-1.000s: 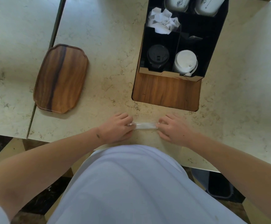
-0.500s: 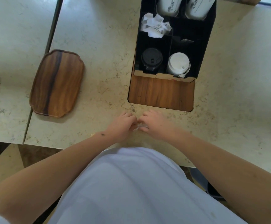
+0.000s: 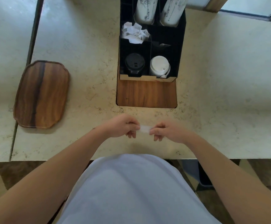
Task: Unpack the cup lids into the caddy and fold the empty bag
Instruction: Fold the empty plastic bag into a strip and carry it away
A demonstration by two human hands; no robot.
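A small folded strip of clear plastic bag is stretched between my two hands just above the marble counter. My left hand pinches its left end and my right hand pinches its right end. Beyond them stands the black caddy on a wooden base. Its near left compartment holds a stack of black cup lids, and the near right one holds a stack of white cup lids.
A wooden tray lies on the counter to the left. Crumpled white paper fills a middle caddy compartment, and two white paper cup stacks stand at its back. The counter's front edge runs just below my hands.
My hands came together over the bag strip half a second ago. They have now drawn a little apart again, holding a shorter folded piece lifted slightly off the counter.
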